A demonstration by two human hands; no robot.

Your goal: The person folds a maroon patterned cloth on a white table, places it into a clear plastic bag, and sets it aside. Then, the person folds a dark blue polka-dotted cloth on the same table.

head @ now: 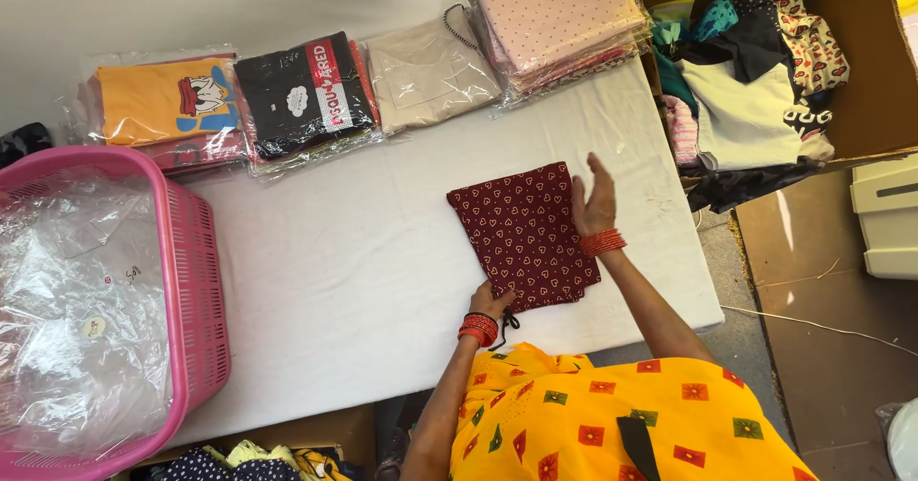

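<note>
Lying folded on the white table (363, 271), the soft, light maroon cloth (524, 234) is being pinched at its near edge by the left hand (490, 301); the right hand (595, 199), fingers spread, is hovering beside it.

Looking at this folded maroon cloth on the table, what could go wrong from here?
The folded maroon cloth lies near the white table's front edge; only the left hand pins its near corner, so it might slip off or unfold. The right hand is raised beside it, and a careless sweep could undo the fold. A dark string hangs at the near corner and may snag on the bangles.
</note>
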